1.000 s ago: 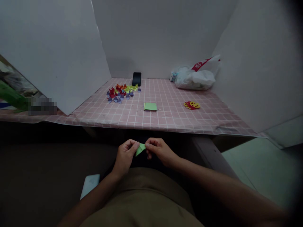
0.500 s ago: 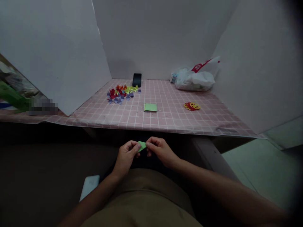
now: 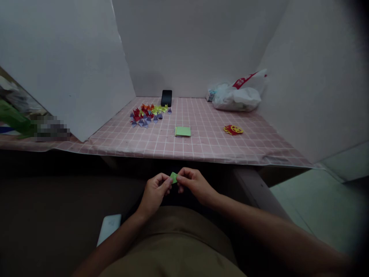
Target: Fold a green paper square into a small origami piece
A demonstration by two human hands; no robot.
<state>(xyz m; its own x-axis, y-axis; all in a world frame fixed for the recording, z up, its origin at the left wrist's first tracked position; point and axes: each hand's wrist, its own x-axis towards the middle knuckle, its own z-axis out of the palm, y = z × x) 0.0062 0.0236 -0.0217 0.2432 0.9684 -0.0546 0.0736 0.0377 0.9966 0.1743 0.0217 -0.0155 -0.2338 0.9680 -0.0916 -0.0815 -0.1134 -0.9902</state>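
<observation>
Our green paper (image 3: pixel 173 177) is on our side of the bench's (image 3: pixel 207 144) near edge, pinched in the fingers of our left hand (image 3: pixel 153 192) and right hand (image 3: pixel 200 186). If we pull unevenly, it might crease askew; if our pinch loosens, it might drop.

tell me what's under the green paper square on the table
Under the green paper square, a thin yellowish edge shows at its left and a darker edge along its front. The rest is covered, so layers can't be counted. Pink checked cloth lies beneath.
</observation>
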